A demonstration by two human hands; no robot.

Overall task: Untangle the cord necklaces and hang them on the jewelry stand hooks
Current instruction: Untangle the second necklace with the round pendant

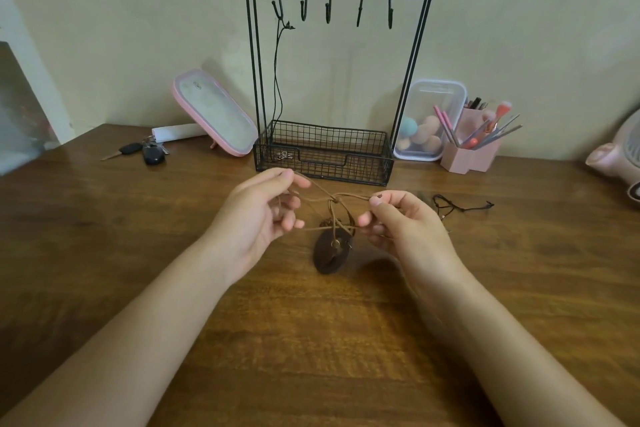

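Note:
A black wire jewelry stand (pixel 412 59) with several hooks and a mesh basket base stands at the back of the wooden table (pixel 311 340). One black cord necklace (pixel 277 80) hangs from the leftmost hook, its pendant down in the basket. My left hand (pixel 263 215) and my right hand (pixel 401 222) each pinch strands of a tangled brown cord necklace (pixel 337 199) stretched between them. Its dark brown oval pendant (pixel 329 255) dangles down to the table below the knot. Another black cord necklace (pixel 460 206) lies on the table to the right of my right hand.
A pink-framed mirror (pixel 214 111) leans left of the stand, with keys (pixel 145 151) in front of it. A clear box of makeup sponges (pixel 429 118) and a pink brush holder (pixel 474 149) stand to the right. A pink fan (pixel 620 152) sits at the far right edge.

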